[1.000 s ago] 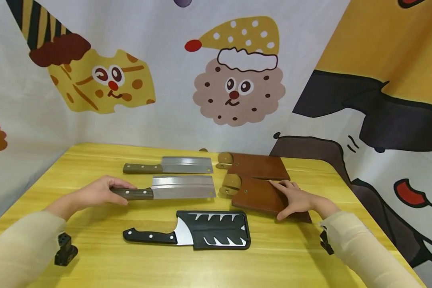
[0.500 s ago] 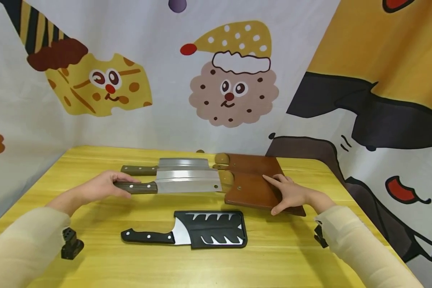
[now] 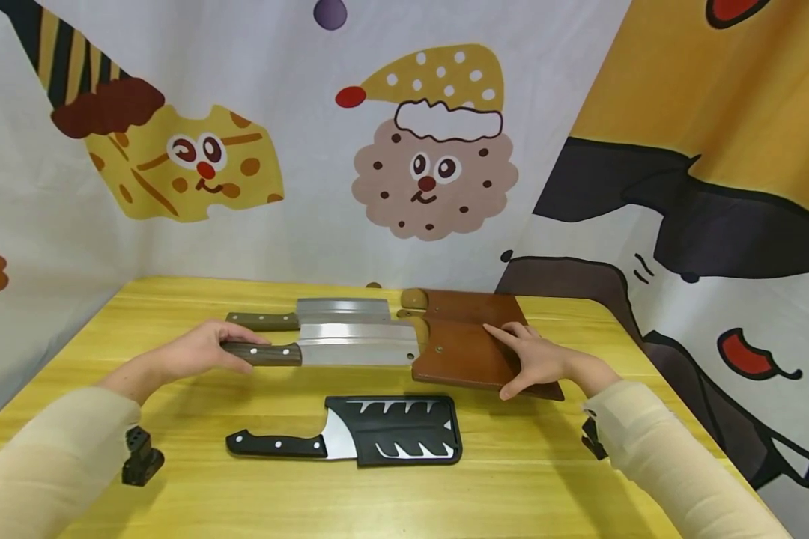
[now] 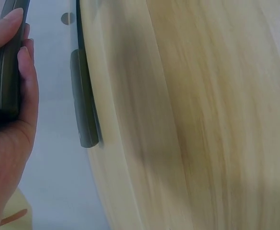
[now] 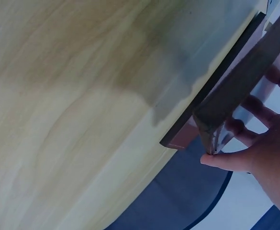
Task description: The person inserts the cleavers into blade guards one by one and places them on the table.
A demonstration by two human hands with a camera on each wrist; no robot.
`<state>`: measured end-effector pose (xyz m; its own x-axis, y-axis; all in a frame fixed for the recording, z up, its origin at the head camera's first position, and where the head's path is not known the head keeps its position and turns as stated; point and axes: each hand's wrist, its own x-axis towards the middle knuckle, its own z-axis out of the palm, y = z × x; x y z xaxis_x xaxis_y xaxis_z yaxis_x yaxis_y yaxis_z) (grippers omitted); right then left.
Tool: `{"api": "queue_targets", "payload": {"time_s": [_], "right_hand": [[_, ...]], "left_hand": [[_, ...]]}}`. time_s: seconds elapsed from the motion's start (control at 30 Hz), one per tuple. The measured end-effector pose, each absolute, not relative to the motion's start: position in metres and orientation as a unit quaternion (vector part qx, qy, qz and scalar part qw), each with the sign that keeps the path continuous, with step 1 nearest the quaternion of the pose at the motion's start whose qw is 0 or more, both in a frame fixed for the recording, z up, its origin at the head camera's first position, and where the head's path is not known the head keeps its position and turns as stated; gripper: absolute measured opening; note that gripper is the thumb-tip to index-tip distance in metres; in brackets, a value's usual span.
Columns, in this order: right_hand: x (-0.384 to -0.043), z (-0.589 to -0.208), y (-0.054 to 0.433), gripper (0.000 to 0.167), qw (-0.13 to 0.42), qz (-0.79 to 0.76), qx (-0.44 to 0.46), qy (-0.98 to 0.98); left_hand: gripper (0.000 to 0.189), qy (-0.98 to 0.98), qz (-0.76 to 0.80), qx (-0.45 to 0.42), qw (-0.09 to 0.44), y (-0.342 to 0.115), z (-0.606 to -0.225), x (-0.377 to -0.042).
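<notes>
My left hand (image 3: 192, 352) grips the dark wooden handle of a cleaver (image 3: 357, 346), its broad steel blade pointing right. In the left wrist view that hand (image 4: 15, 143) wraps round the handle, above the tabletop. The blade's front end is right at the mouth of a brown leather sheath (image 3: 461, 352), overlapping its tan strap. My right hand (image 3: 538, 359) holds this sheath, thumb at the near corner and fingers spread over the top. From the right wrist, the sheath (image 5: 245, 79) shows raised and tilted, the thumb at its corner; its opening is hidden.
Behind lie a second cleaver (image 3: 344, 308) and a second brown sheath (image 3: 479, 305), partly covered by the held ones. Nearer me is a black-handled cleaver in a black blade cover (image 3: 404, 430). A printed cloth (image 3: 297, 247) hangs behind the yellow wood-grain table (image 3: 276, 501).
The cleaver in my left hand has risen and moved right, up to the sheath's mouth. My right hand has brought the sheath a little left. The head view has shifted slightly.
</notes>
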<state>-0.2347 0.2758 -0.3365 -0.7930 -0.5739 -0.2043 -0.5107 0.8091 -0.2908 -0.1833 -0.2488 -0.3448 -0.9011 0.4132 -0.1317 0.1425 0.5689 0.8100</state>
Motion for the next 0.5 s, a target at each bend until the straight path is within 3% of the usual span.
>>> {"api": "queue_targets", "payload": {"time_s": [0.5], "right_hand": [[-0.239, -0.329, 0.260, 0.109, 0.144, -0.104, -0.299, 0.937]], "left_hand": [[0.046, 0.864, 0.444, 0.170, 0.167, -0.230, -0.342, -0.192]]}}
